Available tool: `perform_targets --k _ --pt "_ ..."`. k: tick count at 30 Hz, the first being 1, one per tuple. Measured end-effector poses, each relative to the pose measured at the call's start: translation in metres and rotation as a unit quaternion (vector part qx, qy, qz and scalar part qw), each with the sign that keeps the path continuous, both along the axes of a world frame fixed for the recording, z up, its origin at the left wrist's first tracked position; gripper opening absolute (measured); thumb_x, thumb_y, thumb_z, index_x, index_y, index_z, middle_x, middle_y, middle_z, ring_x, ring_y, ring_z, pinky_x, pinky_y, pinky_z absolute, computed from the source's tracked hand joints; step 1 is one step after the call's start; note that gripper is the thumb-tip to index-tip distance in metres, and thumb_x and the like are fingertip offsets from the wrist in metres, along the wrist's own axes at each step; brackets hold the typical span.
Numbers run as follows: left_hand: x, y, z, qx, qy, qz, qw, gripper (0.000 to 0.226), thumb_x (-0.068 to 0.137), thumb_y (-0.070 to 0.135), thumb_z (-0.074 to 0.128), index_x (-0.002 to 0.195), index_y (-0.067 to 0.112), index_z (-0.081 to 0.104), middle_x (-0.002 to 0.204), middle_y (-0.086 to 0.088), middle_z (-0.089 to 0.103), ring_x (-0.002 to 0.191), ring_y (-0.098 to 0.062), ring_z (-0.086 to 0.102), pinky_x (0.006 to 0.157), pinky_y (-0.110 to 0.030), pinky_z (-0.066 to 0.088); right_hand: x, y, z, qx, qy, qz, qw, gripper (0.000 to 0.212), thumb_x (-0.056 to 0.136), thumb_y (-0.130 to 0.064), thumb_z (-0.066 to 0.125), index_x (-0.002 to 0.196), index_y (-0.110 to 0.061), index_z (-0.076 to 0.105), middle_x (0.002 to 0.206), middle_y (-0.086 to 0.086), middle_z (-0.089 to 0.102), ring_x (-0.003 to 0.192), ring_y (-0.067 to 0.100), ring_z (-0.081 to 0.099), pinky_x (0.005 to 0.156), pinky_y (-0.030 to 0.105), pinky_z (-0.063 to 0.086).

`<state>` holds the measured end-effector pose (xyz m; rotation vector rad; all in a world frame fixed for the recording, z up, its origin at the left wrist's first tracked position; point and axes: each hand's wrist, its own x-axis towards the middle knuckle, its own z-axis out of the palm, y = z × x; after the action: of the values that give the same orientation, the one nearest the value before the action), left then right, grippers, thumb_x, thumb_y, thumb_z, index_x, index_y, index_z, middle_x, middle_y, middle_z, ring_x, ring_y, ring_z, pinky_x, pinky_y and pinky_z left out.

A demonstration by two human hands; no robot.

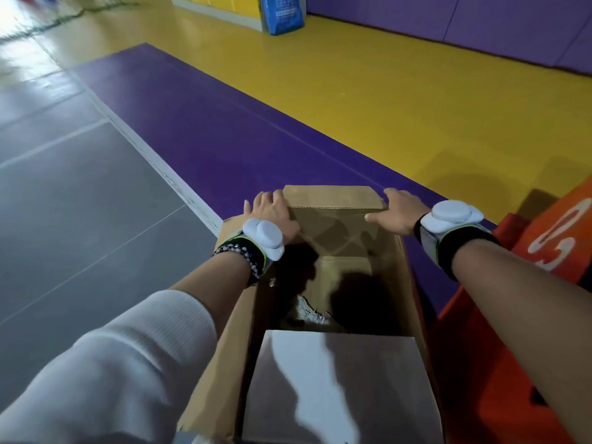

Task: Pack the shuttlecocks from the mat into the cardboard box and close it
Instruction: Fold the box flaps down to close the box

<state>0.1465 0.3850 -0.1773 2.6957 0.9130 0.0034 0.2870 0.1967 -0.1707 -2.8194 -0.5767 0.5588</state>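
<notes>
A brown cardboard box (407, 277) stands open below me on the purple mat (198, 129). Deep inside it, white shuttlecock feathers (309, 312) show in shadow. The far flap (333, 197) is folded partly inward. My left hand (272, 213) grips that flap's left corner, fingers over its edge. My right hand (397, 213) grips the flap's right corner, thumb pointing inward along the fold. The near flap (336, 379) lies folded over the box's near part. Both wrists carry white trackers on dark straps.
Grey floor (80, 219) lies to the left, yellow floor (416, 91) beyond the mat. An orange block with white lettering (544, 245) stands close on the right of the box. A blue bag (282, 14) leans against the far wall.
</notes>
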Motion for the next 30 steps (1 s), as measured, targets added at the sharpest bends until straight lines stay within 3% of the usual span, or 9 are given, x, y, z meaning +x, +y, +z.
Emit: perform_targets --k 7,10,13,15,19,22,24,27,30 --pt "0.007 0.016 -0.028 -0.036 0.027 0.033 0.998 0.054 0.082 0.023 0.058 0.132 0.012 0.04 0.141 -0.009 0.048 0.142 -0.028 0.028 0.118 -0.051 0.011 0.002 0.011 -0.021 0.007 0.052 -0.047 0.997 0.08 0.073 -0.04 0.076 0.138 -0.011 0.04 0.136 0.011 0.053 0.119 0.033 0.054 0.096 0.043 0.048" --pt "0.007 0.015 -0.024 -0.065 -0.002 0.024 0.998 0.064 0.082 0.029 0.063 0.136 0.013 0.034 0.133 -0.01 0.053 0.13 -0.031 0.042 0.104 -0.044 0.031 0.006 0.018 -0.019 0.103 0.09 -0.115 0.984 0.076 0.074 -0.031 0.079 0.136 -0.008 0.042 0.134 0.013 0.054 0.119 0.033 0.054 0.094 0.041 0.048" --pt "0.004 0.016 -0.021 -0.121 -0.047 0.018 0.991 0.083 0.078 0.032 0.072 0.143 0.014 0.023 0.131 -0.009 0.051 0.124 -0.031 0.046 0.088 -0.035 0.035 0.008 0.017 -0.016 0.229 0.116 -0.192 0.947 0.05 0.074 -0.02 0.077 0.112 -0.003 0.049 0.111 0.01 0.06 0.102 0.028 0.056 0.087 0.038 0.048" --pt "0.006 0.017 -0.021 -0.175 -0.101 0.046 0.978 0.097 0.072 0.027 0.077 0.146 0.015 0.016 0.133 -0.009 0.051 0.123 -0.032 0.049 0.096 -0.037 0.041 0.009 0.011 -0.011 0.308 0.153 -0.228 0.911 0.048 0.068 -0.02 0.078 0.102 -0.002 0.05 0.101 0.006 0.062 0.095 0.025 0.059 0.088 0.038 0.05" --pt "0.002 0.021 -0.015 -0.251 -0.133 0.062 0.957 0.12 0.061 0.024 0.084 0.151 0.017 0.006 0.127 -0.007 0.051 0.117 -0.028 0.054 0.099 -0.042 0.046 0.01 -0.003 -0.005 0.378 0.226 -0.203 0.874 0.032 0.063 -0.014 0.078 0.095 -0.011 0.075 0.098 0.006 0.076 0.088 0.023 0.07 0.076 0.036 0.056" --pt "-0.006 0.029 -0.018 -0.233 -0.149 0.04 0.96 0.102 0.065 0.012 0.084 0.144 0.018 0.019 0.107 0.002 0.052 0.102 -0.021 0.056 0.083 -0.031 0.045 0.012 -0.017 -0.006 0.359 0.248 -0.158 0.886 0.047 0.063 -0.007 0.082 0.108 -0.011 0.07 0.106 0.004 0.074 0.095 0.02 0.068 0.085 0.037 0.056" --pt "-0.011 0.035 -0.023 -0.21 -0.121 0.007 0.97 0.092 0.064 0.014 0.083 0.136 0.024 0.028 0.113 0.001 0.054 0.099 -0.021 0.057 0.078 -0.03 0.045 0.009 -0.024 -0.006 0.286 0.217 -0.089 0.929 0.051 0.068 -0.006 0.083 0.115 -0.016 0.067 0.111 0.0 0.07 0.101 0.017 0.064 0.085 0.029 0.05" --pt "-0.017 0.044 -0.024 -0.147 -0.008 -0.076 0.986 0.094 0.058 0.029 0.079 0.134 0.038 0.025 0.133 0.009 0.044 0.105 -0.026 0.059 0.086 -0.04 0.052 0.008 -0.029 -0.016 0.154 0.093 0.035 0.983 0.068 0.068 -0.016 0.086 0.131 -0.022 0.059 0.128 0.001 0.06 0.119 0.019 0.055 0.094 0.028 0.043" --pt "-0.028 0.051 -0.031 -0.029 0.073 -0.124 0.989 0.102 0.066 0.035 0.076 0.145 0.046 0.012 0.153 0.011 0.025 0.128 -0.03 0.049 0.099 -0.047 0.047 0.002 -0.034 -0.035 0.039 0.044 0.097 0.994 0.099 0.069 -0.024 0.086 0.151 -0.032 0.031 0.158 0.009 0.019 0.142 0.031 0.031 0.113 0.038 0.033"
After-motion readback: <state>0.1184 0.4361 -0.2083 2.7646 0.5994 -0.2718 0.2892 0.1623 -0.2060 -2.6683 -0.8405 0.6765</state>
